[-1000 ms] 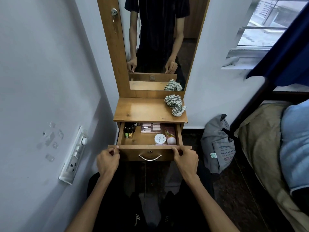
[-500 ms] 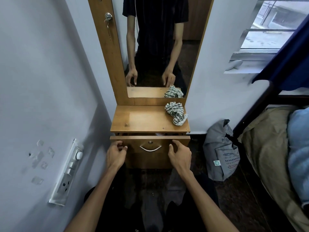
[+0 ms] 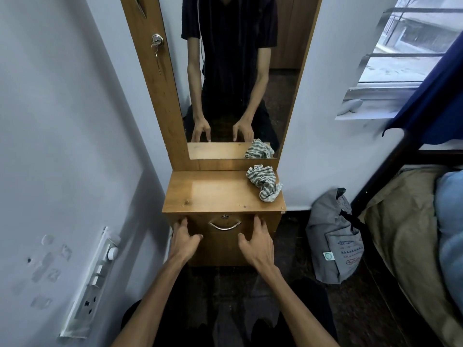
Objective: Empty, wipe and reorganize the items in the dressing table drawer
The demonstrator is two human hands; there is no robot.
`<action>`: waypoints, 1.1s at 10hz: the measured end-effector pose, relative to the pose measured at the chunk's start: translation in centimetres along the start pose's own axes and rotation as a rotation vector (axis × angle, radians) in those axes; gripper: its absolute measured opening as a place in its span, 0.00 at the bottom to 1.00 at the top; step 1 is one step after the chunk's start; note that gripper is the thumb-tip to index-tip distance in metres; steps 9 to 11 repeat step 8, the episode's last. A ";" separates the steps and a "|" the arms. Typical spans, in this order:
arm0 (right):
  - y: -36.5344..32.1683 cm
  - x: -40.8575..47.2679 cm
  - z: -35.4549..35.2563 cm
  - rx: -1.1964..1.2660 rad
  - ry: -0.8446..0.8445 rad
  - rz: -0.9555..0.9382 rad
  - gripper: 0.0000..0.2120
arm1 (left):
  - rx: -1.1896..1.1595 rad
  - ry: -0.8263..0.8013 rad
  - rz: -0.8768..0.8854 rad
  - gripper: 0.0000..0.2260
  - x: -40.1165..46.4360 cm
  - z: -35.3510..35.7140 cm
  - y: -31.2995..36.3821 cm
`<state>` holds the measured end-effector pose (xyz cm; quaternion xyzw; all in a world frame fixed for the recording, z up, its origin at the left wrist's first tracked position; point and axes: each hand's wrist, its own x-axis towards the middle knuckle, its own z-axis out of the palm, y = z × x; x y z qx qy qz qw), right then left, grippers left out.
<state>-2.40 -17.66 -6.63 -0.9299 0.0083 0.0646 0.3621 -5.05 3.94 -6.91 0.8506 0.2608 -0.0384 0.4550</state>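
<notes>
**Drawer pushed shut, both hands on its front**

One second earlier the wooden drawer [image 3: 220,236] of the dressing table stood pulled out, with small cosmetic items visible inside; half a second earlier it was nearly home; it now sits flush under the table's honey-coloured wooden top [image 3: 213,191], at the centre of the frame. The contents can no longer be seen. Because the items lay in order inside as the drawer went in, this closure is judged to be the final step of the task, though the wiping itself cannot be confirmed from this view.

The left hand [image 3: 184,240] rests at the left edge of the drawer front and the right hand [image 3: 256,242] at its right edge, either side of the curved metal pull handle [image 3: 224,225]. The fingers of both hands are spread wide and nearly straight, tips against the wood, holding nothing.

Count: one drawer; one handle; one small round lock [image 3: 225,216] just above the handle; one crumpled green-and-white striped cloth [image 3: 263,182] on the right rear of the table top, its reflection showing in the tall wood-framed mirror [image 3: 233,71]; one grey fabric bag [image 3: 334,239] on the floor at right; one white switch panel [image 3: 92,279] on the wall at lower left.
</notes>
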 end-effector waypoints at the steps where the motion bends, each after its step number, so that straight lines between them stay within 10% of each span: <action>1: 0.1 0.1 0.3 0.007 -0.023 0.007 0.40 | -0.017 -0.004 -0.024 0.30 0.5 0.0 0.3; 4: -0.6 0.2 -0.9 -0.027 -0.149 0.006 0.39 | 0.022 0.040 -0.015 0.33 -0.9 0.3 1.1; 6: -4.7 0.3 -3.8 0.129 -0.030 -0.137 0.14 | -0.022 0.366 0.148 0.10 -4.5 0.4 6.1; 8: -10.0 2.0 -8.2 0.282 0.172 -0.361 0.15 | -0.149 0.463 0.549 0.08 -4.2 -1.3 12.7; 11: -10.0 2.0 -8.2 0.282 0.172 -0.361 0.15 | -0.149 0.463 0.549 0.08 -4.2 -1.3 12.7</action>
